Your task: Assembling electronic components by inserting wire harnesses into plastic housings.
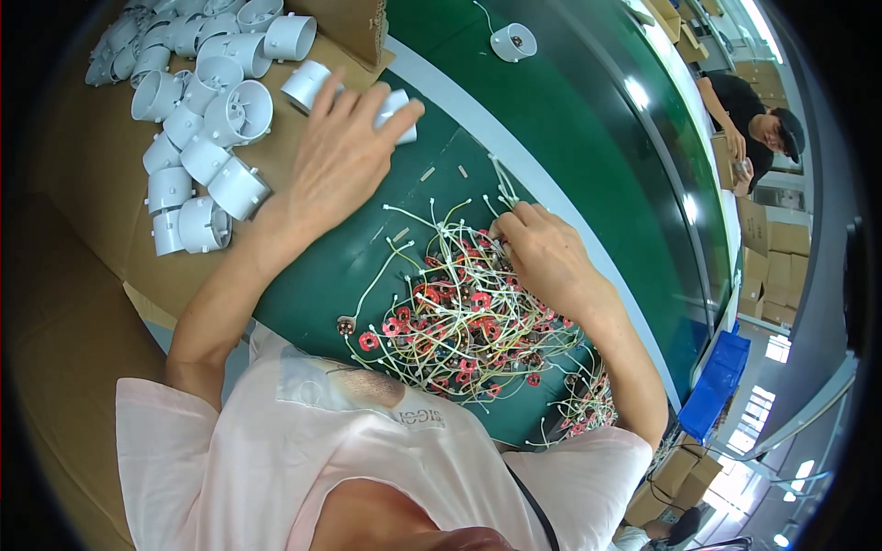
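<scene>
My left hand (344,151) is closed around a white plastic cylinder (396,108), which shows between thumb and forefinger. Another white cylinder (306,84) lies beside its outer fingers, partly covered by them. My right hand (547,246) pinches at the upper right edge of a tangled heap of small wired parts (459,321), which have red and dark round bodies with thin white and yellow leads. A small wired part seems to be in its fingertips, mostly hidden. White leads with plugs (503,182) stick out just beyond these fingers.
Many white cylinders (237,110) lie on cardboard (294,138) at the left. One wired cylinder (513,42) sits on the green conveyor belt (570,119) beyond a pale rail (551,216). A blue bin (717,386) stands at the right. Across the belt, another person (749,124) handles something.
</scene>
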A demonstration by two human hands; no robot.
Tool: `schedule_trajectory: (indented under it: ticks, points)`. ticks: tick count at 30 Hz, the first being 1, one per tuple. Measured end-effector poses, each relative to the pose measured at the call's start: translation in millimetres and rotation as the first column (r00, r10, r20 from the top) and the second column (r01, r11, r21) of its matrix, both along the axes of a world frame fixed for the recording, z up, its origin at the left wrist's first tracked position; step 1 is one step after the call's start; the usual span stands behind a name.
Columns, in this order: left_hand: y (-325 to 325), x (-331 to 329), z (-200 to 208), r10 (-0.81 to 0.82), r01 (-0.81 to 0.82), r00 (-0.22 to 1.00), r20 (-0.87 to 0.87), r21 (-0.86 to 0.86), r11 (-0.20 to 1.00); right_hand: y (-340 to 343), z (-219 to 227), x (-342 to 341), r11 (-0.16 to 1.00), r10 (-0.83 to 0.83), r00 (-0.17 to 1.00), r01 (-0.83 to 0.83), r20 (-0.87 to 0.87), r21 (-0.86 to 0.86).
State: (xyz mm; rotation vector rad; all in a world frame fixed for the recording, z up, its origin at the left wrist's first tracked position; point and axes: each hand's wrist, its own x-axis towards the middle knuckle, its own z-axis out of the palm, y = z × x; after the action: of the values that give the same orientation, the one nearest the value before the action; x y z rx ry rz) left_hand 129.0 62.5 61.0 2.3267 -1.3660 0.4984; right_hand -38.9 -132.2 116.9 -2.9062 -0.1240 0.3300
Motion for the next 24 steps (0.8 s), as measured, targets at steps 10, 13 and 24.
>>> schedule_trajectory:
  ticks: [10, 13, 24]
  points:
    - [8.4, -21.4, 4.2, -0.345, 0.196, 0.815, -0.465, -0.338, 0.92, 19.6, 36.2, -13.0, 0.992, 0.115, 0.932, -0.093, 0.344, -0.081]
    - [15.4, -28.2, 16.4, -0.388, 0.2, 0.619, -0.683, -0.341, 0.919, 26.6, 50.5, -13.7, 0.999, 0.019, 0.878, -0.032, 0.478, 0.018]
    - [18.8, -22.6, 3.5, -0.599, 0.074, -0.085, -0.796, -0.604, 0.793, 37.9, 75.2, -29.8, 0.675, -0.554, 0.766, 0.183, 0.326, 0.715]
